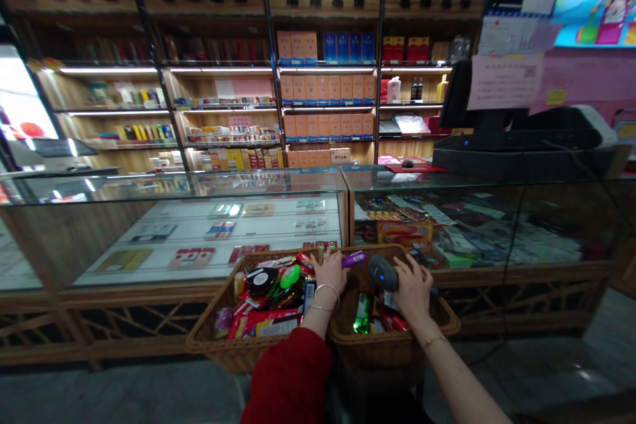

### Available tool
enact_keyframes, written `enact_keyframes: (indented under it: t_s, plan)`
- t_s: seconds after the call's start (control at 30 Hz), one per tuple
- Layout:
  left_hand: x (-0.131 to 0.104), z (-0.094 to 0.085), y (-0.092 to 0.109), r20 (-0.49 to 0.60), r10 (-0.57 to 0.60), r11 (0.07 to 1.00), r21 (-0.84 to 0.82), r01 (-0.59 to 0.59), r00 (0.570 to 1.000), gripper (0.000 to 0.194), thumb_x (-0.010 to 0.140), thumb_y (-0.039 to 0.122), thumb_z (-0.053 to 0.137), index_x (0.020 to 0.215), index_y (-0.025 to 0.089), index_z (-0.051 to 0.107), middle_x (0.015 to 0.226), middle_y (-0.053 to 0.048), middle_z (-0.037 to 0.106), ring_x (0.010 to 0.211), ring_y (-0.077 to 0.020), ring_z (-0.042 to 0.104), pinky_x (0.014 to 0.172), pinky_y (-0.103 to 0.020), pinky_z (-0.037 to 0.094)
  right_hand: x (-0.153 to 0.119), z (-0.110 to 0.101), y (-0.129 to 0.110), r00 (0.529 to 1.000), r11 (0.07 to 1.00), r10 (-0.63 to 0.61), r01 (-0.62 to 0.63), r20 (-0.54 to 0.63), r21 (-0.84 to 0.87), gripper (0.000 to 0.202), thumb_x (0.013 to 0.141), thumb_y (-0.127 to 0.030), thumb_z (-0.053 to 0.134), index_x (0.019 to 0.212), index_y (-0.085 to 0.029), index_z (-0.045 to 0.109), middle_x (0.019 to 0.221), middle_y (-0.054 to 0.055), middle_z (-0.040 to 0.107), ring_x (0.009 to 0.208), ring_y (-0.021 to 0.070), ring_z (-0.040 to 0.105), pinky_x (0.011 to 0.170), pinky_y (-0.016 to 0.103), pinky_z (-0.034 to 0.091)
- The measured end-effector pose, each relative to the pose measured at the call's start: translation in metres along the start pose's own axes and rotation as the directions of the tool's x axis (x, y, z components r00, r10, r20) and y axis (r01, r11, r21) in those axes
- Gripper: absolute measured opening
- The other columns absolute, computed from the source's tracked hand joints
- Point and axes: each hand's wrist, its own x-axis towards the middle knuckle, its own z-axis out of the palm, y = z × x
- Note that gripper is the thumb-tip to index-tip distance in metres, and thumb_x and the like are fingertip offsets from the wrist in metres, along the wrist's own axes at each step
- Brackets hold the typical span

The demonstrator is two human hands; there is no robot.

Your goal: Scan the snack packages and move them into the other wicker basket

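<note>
Closed around a dark grey barcode scanner (382, 273) with a small blue light, my right hand (413, 286) is above the right wicker basket (342, 338). My left hand (330, 274) grips a small purple tube-shaped pack (354, 259) near where the two baskets meet. A shiny green pack (362, 315) and several red packs lie in the right basket. The left wicker basket (213, 346) is heaped with snack-like packages, among them a round black container (262, 281) and a bright green item (290, 276). My fingers partly hide the scanner's handle.
Behind the baskets runs a glass display counter (278, 297) with flat packs inside. A checkout monitor (456, 96) stands on it at the right, and a dark cable (511, 252) hangs down the front. Lit shelves (325, 139) of boxes line the back wall.
</note>
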Motion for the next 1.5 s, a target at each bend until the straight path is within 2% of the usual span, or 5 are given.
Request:
enact_keyframes:
  t_s: [0.37,0.67,1.03,1.2,1.5]
  plan:
    - [-0.011,-0.007,-0.018,-0.069,-0.019,0.998,-0.069,0.014,0.997,0.029,0.091,0.029,0.054,0.120,0.027,0.058,0.137,-0.006,0.062,0.146,-0.0267,0.031,0.116,-0.070,0.004,0.010,-0.005,-0.016,1.000,1.000,-0.026,0.026,0.001,-0.001,0.035,0.071,-0.006,0.046,0.094,-0.021,0.068,0.125,0.005,0.069,0.131,0.0251,0.042,0.103,0.045,0.022]
    - [-0.032,-0.026,-0.054,-0.107,-0.100,0.994,-0.046,0.095,0.989,0.033,0.094,0.031,0.049,0.127,0.031,0.052,0.143,-0.004,0.057,0.148,-0.0248,0.027,0.118,-0.066,0.010,0.011,0.002,-0.038,0.996,0.995,-0.092,0.092,0.016,0.027,0.035,0.073,-0.006,0.046,0.095,-0.022,0.068,0.126,0.002,0.069,0.133,0.0242,0.041,0.105,0.046,0.020]
    - [-0.059,-0.051,-0.097,-0.216,-0.151,0.983,-0.134,0.124,0.965,0.035,0.092,0.022,0.047,0.126,0.028,0.053,0.146,-0.003,0.055,0.149,-0.0231,0.026,0.121,-0.061,0.006,0.004,0.012,-0.042,0.990,0.990,-0.140,0.140,-0.008,-0.006,0.035,0.075,-0.006,0.045,0.096,-0.022,0.068,0.126,0.002,0.069,0.134,0.0244,0.041,0.106,0.047,0.020]
    - [-0.075,-0.060,-0.113,-0.309,-0.174,0.980,-0.147,0.134,0.935,0.036,0.091,0.023,0.045,0.126,0.027,0.054,0.148,-0.004,0.052,0.150,-0.0241,0.024,0.121,-0.061,0.009,0.000,0.018,-0.040,0.987,0.987,-0.160,0.160,-0.018,-0.020,0.033,0.076,-0.008,0.045,0.095,-0.022,0.068,0.125,0.003,0.069,0.133,0.0240,0.041,0.105,0.046,0.021]
    - [-0.086,-0.060,-0.127,-0.547,-0.218,0.975,-0.090,0.202,0.808,0.045,0.091,0.032,0.049,0.134,0.021,0.050,0.153,-0.011,0.044,0.149,-0.0280,0.024,0.120,-0.060,0.018,-0.006,0.024,-0.035,0.980,0.979,-0.193,0.189,-0.042,-0.078,0.032,0.079,-0.012,0.045,0.098,-0.023,0.068,0.124,0.004,0.069,0.132,0.0225,0.042,0.104,0.045,0.021]
